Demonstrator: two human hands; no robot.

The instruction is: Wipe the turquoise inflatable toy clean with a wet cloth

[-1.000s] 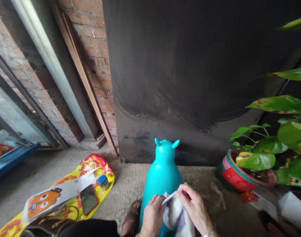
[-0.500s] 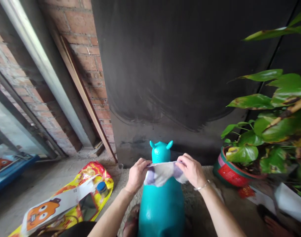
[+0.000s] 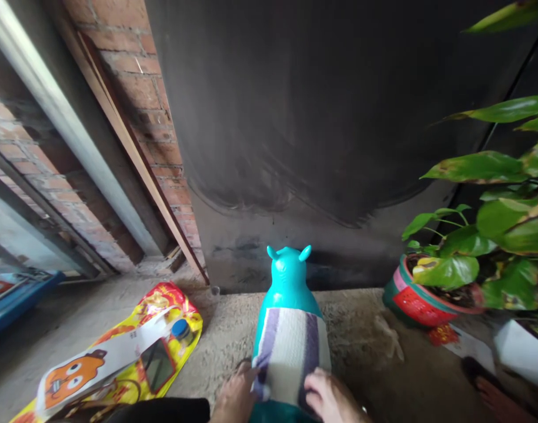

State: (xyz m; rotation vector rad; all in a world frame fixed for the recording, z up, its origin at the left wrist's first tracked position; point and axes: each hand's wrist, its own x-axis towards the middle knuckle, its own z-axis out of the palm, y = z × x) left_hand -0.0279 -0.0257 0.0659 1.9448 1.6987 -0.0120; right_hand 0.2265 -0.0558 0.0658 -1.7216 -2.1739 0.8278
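A turquoise inflatable animal (image 3: 288, 276) with two small ears stands in front of me, facing the dark panel. Across its back lies a white towel (image 3: 286, 346) with purple stripes, spread fairly flat. My left hand (image 3: 236, 395) is at the towel's near left corner, fingers closed on the cloth, which bunches a little there. At the near right corner, my right hand (image 3: 333, 398) has its fingers bent onto the towel's edge. Both hands are partly cut off by the frame's bottom, and the left is slightly blurred.
A yellow and red bag (image 3: 193, 329) lies left, with an orange cartoon picture (image 3: 74, 376) and a blue-capped jar (image 3: 180, 332). A potted plant (image 3: 431, 294) stands right, and a person's foot (image 3: 489, 388) shows below it. A dark panel (image 3: 317, 117) rises behind.
The towel, held stretched between both hands near the animal's neck, now lies spread over its back. Both hands have moved down towards me. The view has shifted slightly.
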